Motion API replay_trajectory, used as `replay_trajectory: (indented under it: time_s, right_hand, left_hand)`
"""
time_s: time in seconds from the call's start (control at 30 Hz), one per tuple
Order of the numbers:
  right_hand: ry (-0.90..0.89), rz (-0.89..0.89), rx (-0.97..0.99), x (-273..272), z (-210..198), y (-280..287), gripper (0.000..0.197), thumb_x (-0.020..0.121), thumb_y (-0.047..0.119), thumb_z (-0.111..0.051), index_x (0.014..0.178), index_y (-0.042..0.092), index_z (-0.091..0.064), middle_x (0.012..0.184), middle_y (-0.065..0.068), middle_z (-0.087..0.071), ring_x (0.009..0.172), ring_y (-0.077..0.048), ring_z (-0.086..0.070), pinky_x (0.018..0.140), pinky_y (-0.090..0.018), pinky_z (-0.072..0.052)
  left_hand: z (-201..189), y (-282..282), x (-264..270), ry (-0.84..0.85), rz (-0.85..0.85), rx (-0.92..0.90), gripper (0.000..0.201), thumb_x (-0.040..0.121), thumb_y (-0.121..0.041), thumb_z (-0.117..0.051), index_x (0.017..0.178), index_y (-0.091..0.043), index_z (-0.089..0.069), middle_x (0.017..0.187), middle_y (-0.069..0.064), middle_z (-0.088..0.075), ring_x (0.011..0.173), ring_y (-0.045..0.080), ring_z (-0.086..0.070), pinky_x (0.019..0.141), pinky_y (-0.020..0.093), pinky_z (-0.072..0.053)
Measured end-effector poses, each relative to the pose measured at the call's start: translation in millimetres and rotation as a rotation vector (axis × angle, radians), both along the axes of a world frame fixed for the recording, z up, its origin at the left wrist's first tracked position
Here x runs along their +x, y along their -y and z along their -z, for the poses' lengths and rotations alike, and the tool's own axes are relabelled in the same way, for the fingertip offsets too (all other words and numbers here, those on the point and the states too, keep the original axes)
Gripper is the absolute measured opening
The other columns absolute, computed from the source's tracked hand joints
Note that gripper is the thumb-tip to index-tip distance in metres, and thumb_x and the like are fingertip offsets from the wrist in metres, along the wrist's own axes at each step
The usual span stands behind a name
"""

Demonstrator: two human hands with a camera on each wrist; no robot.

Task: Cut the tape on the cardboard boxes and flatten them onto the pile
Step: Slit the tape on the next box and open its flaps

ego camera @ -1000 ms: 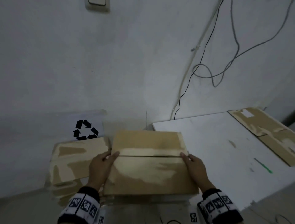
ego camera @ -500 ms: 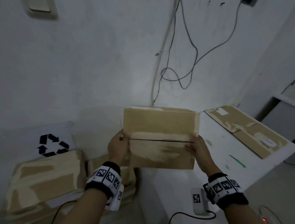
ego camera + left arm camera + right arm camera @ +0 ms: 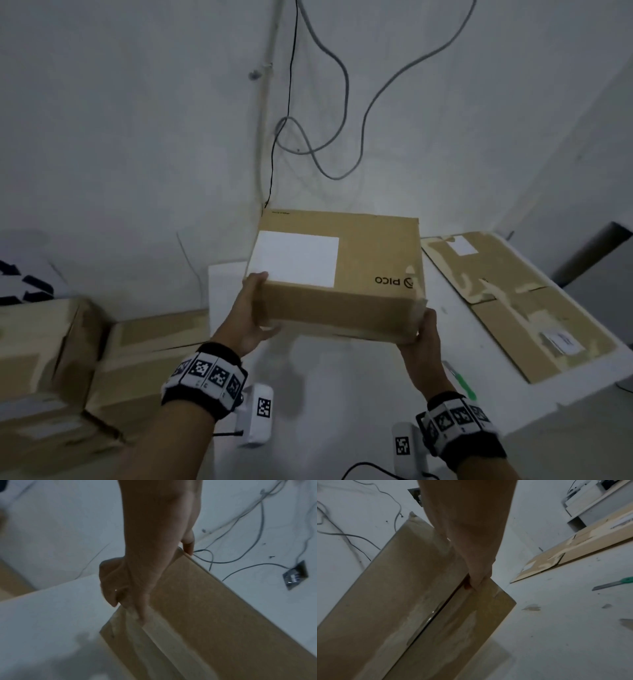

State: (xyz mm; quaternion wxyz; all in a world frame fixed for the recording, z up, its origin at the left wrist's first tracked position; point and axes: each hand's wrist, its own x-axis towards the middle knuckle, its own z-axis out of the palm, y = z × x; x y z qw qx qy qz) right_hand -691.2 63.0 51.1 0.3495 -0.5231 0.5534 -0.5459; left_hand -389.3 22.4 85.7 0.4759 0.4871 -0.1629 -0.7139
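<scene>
I hold a brown cardboard box (image 3: pixel 373 270) in the air over the white table (image 3: pixel 329 377). Its top face carries a white label (image 3: pixel 294 258) and a PICO logo. My left hand (image 3: pixel 253 315) grips the left end, thumb on the top edge and fingers curled under the box (image 3: pixel 214 615). At the near right corner, my right hand (image 3: pixel 424 329) grips with its fingers under the box (image 3: pixel 402 588), at the taped seam (image 3: pixel 429 622). The seam is on the underside. A green-handled knife (image 3: pixel 612 583) lies on the table to the right of my right wrist.
Flattened cardboard (image 3: pixel 513 301) lies on the table's right part. Several taped boxes (image 3: pixel 44 349) stand low on the left, beside a recycling sign (image 3: pixel 24 284). Cables (image 3: pixel 329 137) hang down the wall behind. A grey cabinet edge (image 3: pixel 596 253) is at far right.
Both hands lifted the box off the stack on the left and carried it right over the table. The box tipped, so its seam face went underneath and the label face came up.
</scene>
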Motion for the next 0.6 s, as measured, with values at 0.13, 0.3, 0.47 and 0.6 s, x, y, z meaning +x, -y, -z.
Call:
replay_trajectory:
  time_s: [0.13,0.3,0.47,0.6]
  right_hand:
    - [0.311,0.024,0.124,-31.3,24.3,18.2,0.017,0.105,0.001,-0.03,0.102,0.009,-0.044,0.106,-0.011,-0.054,0.093,-0.018,-0.057,0.071,-0.031,-0.052]
    - [0.359,0.035,0.189,-43.6,54.0,11.1,0.021,0.098,-0.006,-0.036,0.096,0.011,-0.047,0.115,-0.01,-0.056,0.103,-0.02,-0.055,0.075,-0.027,-0.05]
    - [0.423,0.105,0.315,-53.6,85.1,-4.8,0.02,0.084,-0.018,-0.037,0.087,0.001,-0.045,0.115,-0.011,-0.059,0.093,-0.025,-0.058,0.072,-0.034,-0.05]
    - [0.401,0.106,0.422,-46.1,105.6,-17.8,0.016,0.09,-0.008,-0.043,0.08,0.002,-0.051,0.107,-0.006,-0.064,0.099,-0.024,-0.059,0.083,-0.03,-0.048]
  left_hand:
    - [19.2,-3.9,-29.8,-0.16,-0.11,-0.06,0.035,0.089,-0.038,-0.063,0.115,-0.014,-0.056,0.117,0.007,-0.056,0.108,0.026,-0.056,0.099,0.048,-0.046]
    - [54.2,-8.7,-51.0,-0.284,-0.248,-0.134,0.037,0.091,-0.02,-0.059,0.126,-0.011,-0.054,0.128,0.011,-0.063,0.119,0.026,-0.059,0.101,0.04,-0.048]
    - [90.2,-11.9,-47.6,-0.124,-0.235,-0.071,0.035,0.09,-0.017,-0.054,0.125,-0.012,-0.054,0.126,0.007,-0.061,0.11,0.016,-0.061,0.088,0.026,-0.055]
    - [123.4,-16.2,-45.0,0.101,-0.239,0.099,0.034,0.102,-0.023,-0.043,0.134,-0.01,-0.043,0.127,0.009,-0.053,0.109,0.022,-0.054,0.089,0.031,-0.048]
